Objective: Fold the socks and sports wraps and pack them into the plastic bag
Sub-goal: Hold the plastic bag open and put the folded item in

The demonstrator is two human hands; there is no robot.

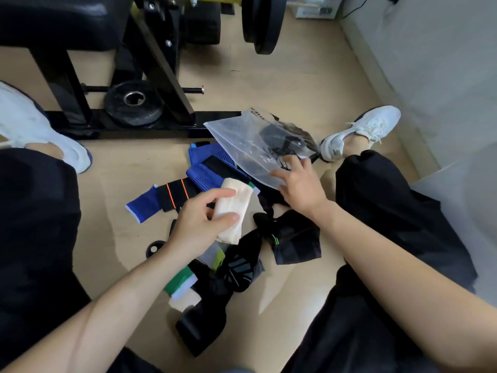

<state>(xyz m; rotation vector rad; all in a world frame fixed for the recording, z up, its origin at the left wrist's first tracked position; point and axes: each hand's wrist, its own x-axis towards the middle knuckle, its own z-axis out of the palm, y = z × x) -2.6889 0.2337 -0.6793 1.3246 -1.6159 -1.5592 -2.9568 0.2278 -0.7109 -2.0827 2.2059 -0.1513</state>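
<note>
head view: the left hand [197, 220] pinched a folded cream sock [236, 208] between thumb and fingers, above the pile of blue, black and green socks and wraps [236, 267] on the floor. the right hand [300, 184] rested spread fingers on the clear plastic bag [242, 142], which held dark items.

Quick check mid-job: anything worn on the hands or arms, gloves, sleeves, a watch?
No. The left hand and right hand are bare: no gloves, rings or watch. Both forearms are uncovered to the frame edge, no sleeve in view.

L hand [199, 222] gripping; R hand [298, 181] spread.
</note>
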